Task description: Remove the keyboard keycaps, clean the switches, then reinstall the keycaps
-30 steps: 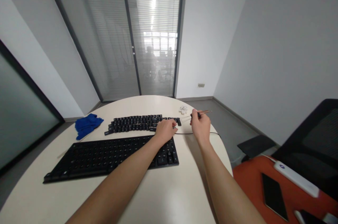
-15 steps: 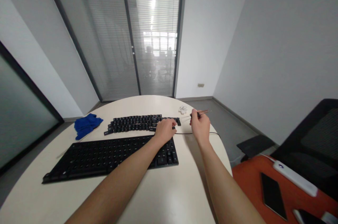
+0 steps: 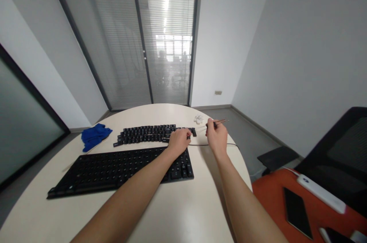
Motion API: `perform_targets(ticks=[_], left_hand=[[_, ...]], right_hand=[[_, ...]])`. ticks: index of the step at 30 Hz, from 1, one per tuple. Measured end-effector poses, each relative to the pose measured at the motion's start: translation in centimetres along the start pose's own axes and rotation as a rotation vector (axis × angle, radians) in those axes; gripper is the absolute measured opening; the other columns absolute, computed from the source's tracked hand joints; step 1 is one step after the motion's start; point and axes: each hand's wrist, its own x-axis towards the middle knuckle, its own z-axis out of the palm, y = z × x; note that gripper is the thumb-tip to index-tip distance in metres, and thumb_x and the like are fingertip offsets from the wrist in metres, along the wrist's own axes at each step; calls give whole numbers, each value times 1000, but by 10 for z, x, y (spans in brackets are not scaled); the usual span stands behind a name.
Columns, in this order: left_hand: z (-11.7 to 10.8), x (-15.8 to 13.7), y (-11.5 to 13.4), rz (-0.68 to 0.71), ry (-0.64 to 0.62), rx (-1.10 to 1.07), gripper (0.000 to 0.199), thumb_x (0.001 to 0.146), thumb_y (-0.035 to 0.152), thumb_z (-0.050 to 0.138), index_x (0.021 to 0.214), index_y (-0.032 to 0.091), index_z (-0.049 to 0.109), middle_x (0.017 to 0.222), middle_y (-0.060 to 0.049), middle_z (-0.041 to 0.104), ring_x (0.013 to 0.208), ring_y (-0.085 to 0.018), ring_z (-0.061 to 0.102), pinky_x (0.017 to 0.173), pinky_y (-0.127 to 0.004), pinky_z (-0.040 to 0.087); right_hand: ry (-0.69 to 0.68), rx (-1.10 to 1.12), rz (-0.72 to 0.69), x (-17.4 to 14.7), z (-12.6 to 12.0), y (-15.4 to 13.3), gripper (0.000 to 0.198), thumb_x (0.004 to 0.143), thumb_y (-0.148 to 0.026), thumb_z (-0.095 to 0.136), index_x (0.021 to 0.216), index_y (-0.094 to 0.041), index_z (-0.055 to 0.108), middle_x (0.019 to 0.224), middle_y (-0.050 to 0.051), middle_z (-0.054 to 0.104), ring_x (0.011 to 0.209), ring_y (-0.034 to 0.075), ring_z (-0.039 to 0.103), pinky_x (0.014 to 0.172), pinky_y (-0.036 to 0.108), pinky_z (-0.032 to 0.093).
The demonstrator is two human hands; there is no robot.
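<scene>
My left hand (image 3: 178,141) reaches over the right part of a black keyboard base (image 3: 114,170), its fingers curled together beside the right end of the loose keycaps. Something small and dark shows at its fingertips; I cannot make it out. To its right, my right hand (image 3: 217,139) is closed round a thin two-pronged tool (image 3: 220,122). Fine wire-like prongs point left from the fist, and a brownish end sticks out to the right. Black keycaps (image 3: 146,134) lie in rows behind the base, which is largely bare of caps.
A blue cloth (image 3: 96,136) lies at the left of the round table (image 3: 183,212). A small whitish heap (image 3: 198,119) sits near the far right edge. A black cable (image 3: 233,144) crosses the right side. An orange chair seat (image 3: 269,197) holds a phone (image 3: 297,212) and a white power strip (image 3: 321,193).
Almost nothing differs. Both hands keep their places and grips, with only a slight shift of the right hand to the left.
</scene>
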Motion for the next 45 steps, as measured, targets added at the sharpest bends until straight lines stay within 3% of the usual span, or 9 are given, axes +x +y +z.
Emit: perform_targets(ticks=[19, 23, 29, 33, 38, 45], left_hand=[[-8, -1, -11, 3, 21, 44, 23, 81, 9, 67, 97, 24, 72, 103, -2, 76, 103, -23, 67, 92, -33, 47], [-18, -16, -11, 15, 56, 20, 19, 85, 14, 67, 102, 22, 69, 106, -3, 74, 102, -23, 66, 92, -33, 47], [-31, -74, -21, 63, 39, -58, 17, 93, 20, 58, 109, 16, 64, 109, -10, 69, 105, -27, 63, 94, -41, 49], [-35, -102, -32, 207, 29, -161, 25, 95, 18, 54, 120, 19, 60, 127, -11, 63, 120, -26, 56, 107, -44, 43], [-32, -108, -41, 238, 33, -245, 22, 97, 17, 48, 113, 20, 63, 128, -10, 62, 124, -25, 54, 110, -46, 42], [-34, -107, -42, 200, 10, -220, 24, 95, 14, 48, 109, 19, 67, 132, -10, 61, 127, -26, 53, 111, -46, 42]], right_hand=[[-58, 54, -30, 0, 1, -2, 49, 94, -58, 44, 69, -19, 59, 58, 5, 64, 57, 20, 59, 58, 29, 39], [-325, 152, -105, 0, 1, -2, 45, 89, -60, 54, 73, -18, 60, 56, 1, 59, 51, 16, 56, 54, 27, 42], [-825, 251, -181, -11, -4, -13, 40, 87, -55, 63, 84, -16, 70, 69, 3, 67, 60, 16, 63, 59, 26, 48], [-1054, 231, -214, -24, -6, -25, 38, 86, -52, 67, 87, -15, 75, 68, 3, 69, 63, 16, 63, 60, 25, 48], [-1217, 150, -229, -31, 0, -28, 36, 82, -49, 71, 88, -14, 79, 65, 2, 69, 58, 13, 57, 54, 23, 42], [-1261, 71, -267, -39, 6, -27, 32, 74, -46, 78, 76, -13, 77, 61, -1, 64, 56, 11, 51, 50, 22, 36]])
